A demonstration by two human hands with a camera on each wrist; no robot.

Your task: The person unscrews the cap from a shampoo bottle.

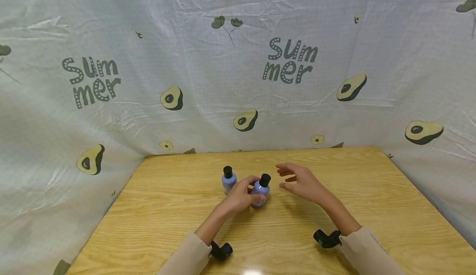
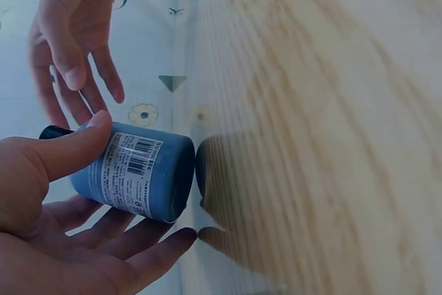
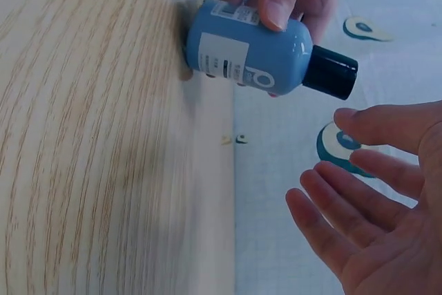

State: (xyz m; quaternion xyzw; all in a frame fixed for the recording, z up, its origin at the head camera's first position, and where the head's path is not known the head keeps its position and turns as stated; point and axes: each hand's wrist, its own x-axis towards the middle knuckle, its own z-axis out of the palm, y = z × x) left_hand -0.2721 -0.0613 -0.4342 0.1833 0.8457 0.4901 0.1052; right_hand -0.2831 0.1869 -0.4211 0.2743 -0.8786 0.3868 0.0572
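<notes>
Two small blue bottles with black caps are near the middle of the wooden table (image 1: 372,209). My left hand (image 1: 256,190) grips the right-hand bottle (image 1: 261,187), thumb on its labelled side and fingers curled under it; the bottle leans with its cap to the right. In the left wrist view the bottle (image 2: 141,170) has its base close to the tabletop, and I cannot tell whether they touch. My right hand (image 1: 284,177) hovers open just right of the cap, holding nothing. From the right wrist view, the bottle (image 3: 248,50) sits above my spread right hand (image 3: 345,170).
The second blue bottle (image 1: 228,179) stands upright just left of the held one. An avocado-print "Summer" cloth (image 1: 238,80) hangs behind and around the table. Black camera mounts sit at both wrists (image 1: 221,251).
</notes>
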